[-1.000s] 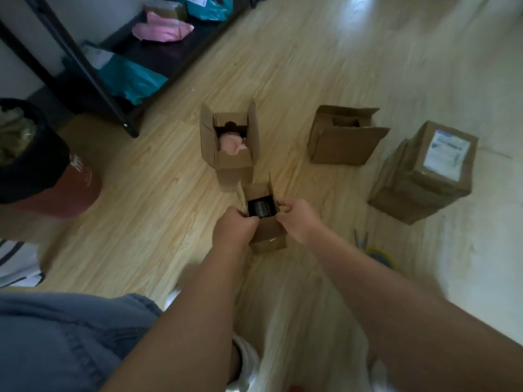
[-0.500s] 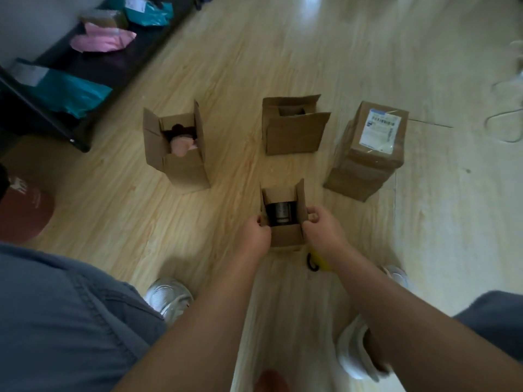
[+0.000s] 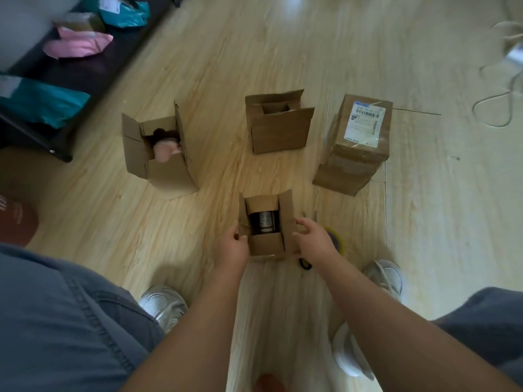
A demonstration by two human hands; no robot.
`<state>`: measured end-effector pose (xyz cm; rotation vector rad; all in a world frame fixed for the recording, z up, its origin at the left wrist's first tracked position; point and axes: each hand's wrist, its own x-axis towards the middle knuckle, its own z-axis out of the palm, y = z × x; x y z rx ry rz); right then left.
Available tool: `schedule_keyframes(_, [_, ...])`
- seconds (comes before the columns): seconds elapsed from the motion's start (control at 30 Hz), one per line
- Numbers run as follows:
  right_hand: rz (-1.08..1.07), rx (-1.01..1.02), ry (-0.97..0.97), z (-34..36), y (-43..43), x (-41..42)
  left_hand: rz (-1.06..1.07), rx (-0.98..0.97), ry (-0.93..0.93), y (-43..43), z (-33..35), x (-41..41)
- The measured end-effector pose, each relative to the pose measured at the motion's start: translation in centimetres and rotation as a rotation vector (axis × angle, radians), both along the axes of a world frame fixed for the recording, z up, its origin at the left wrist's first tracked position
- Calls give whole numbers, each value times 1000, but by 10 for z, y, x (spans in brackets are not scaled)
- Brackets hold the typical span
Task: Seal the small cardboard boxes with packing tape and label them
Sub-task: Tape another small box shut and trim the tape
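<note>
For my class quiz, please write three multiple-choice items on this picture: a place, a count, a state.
1. Where is the labelled box?
A. rightmost of the boxes
B. on a shelf
C. between the shoes

2. How many cardboard boxes stand on the floor?
A. two
B. four
C. six

3. The near box between left hand and right hand is:
A. open
B. taped shut
C. crushed

Key: 1A, no box stands further right; 2B, left box, back box, near box, labelled box; 3A, flaps up, dark jar visible inside.
</note>
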<state>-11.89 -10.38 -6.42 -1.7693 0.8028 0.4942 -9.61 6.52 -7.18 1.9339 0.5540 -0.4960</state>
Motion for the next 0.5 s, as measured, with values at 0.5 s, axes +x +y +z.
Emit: schedule_keyframes(0.5, [-150, -4, -24, -6, 4, 3, -227, 237, -159, 0, 0, -14])
